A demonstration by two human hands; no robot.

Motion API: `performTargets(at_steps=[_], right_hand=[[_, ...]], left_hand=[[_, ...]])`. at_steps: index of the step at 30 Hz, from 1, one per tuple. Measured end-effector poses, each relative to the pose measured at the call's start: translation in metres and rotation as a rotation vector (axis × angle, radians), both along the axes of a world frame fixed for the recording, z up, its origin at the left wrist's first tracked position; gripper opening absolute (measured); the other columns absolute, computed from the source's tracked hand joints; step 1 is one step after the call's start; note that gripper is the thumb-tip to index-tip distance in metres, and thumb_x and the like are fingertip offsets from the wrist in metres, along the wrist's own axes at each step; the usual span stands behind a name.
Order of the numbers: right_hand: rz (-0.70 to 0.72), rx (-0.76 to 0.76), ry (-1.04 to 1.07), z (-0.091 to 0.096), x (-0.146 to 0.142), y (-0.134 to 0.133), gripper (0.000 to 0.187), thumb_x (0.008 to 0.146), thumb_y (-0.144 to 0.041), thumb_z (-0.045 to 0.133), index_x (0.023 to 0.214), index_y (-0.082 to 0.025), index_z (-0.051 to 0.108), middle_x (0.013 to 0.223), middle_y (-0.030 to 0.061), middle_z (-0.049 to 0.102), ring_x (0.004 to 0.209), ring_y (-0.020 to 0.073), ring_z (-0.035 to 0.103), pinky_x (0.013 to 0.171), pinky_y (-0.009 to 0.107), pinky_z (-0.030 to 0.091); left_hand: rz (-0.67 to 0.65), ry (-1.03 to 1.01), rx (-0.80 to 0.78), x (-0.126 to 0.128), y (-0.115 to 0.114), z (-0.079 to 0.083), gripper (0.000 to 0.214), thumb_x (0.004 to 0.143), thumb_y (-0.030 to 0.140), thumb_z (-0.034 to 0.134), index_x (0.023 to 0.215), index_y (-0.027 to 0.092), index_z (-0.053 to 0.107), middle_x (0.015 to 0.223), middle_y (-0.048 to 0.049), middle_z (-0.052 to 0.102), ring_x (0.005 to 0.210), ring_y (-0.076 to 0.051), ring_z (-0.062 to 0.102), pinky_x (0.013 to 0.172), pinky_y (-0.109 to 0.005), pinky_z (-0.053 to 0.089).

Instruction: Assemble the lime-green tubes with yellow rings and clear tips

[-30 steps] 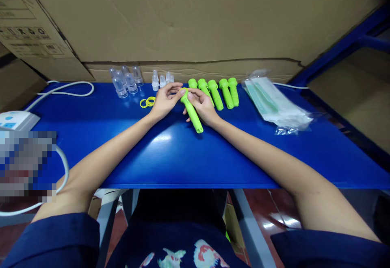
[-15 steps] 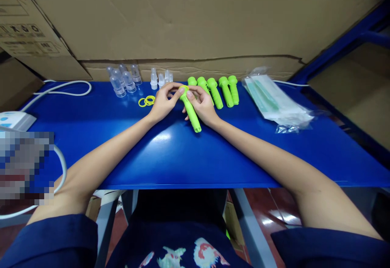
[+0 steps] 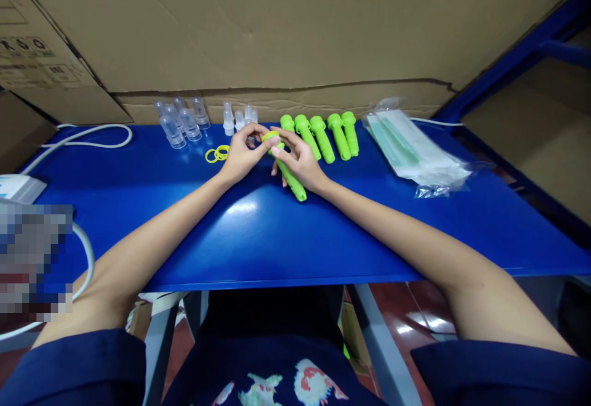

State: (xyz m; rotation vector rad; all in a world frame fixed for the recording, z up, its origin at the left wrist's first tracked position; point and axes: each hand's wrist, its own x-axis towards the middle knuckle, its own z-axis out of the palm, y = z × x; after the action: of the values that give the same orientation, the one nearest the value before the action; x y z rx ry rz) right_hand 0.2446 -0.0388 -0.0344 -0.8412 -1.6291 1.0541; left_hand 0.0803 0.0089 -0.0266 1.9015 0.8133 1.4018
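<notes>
Green plastic barrel [image 3: 292, 179], held low over the blue surface [image 3: 258, 233]. Its long axis runs from the head, far-left, toward me. I see left hand [image 3: 239, 156] fingers pinched on the head and right hand [image 3: 302, 162] fingers clamped around the shaft. The clear bag [image 3: 418, 156] to the right holds flat packets.
</notes>
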Motion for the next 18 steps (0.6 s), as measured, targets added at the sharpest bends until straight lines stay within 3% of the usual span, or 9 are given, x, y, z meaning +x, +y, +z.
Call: performTargets(at_steps=[9,18], right_hand=[[0.019,0.0,-0.006,0.003,0.0003,-0.0013,0.075,0.08,-0.066,0.069,0.14,-0.028,0.044,0.146,0.0137,0.052,0.056,0.0078,0.063,0.035,0.021,0.049],[-0.019,-0.031,-0.017,0.0008,-0.0008,0.0006,0.071,0.08,-0.072,0.066,0.131,-0.025,0.051,0.139,0.0127,0.058,0.051,0.0063,0.059,0.031,0.02,0.046]], left_hand=[[-0.17,-0.132,-0.151,-0.0025,0.0035,0.0013,0.043,0.068,0.051,0.087,0.086,0.017,0.067,0.086,-0.0019,0.07,0.083,-0.013,0.068,0.079,-0.026,0.052],[-0.134,-0.149,-0.222,-0.0015,0.0086,-0.001,0.051,0.055,0.055,0.092,0.077,0.016,0.067,0.077,-0.0009,0.072,0.07,-0.011,0.067,0.069,-0.023,0.053]])
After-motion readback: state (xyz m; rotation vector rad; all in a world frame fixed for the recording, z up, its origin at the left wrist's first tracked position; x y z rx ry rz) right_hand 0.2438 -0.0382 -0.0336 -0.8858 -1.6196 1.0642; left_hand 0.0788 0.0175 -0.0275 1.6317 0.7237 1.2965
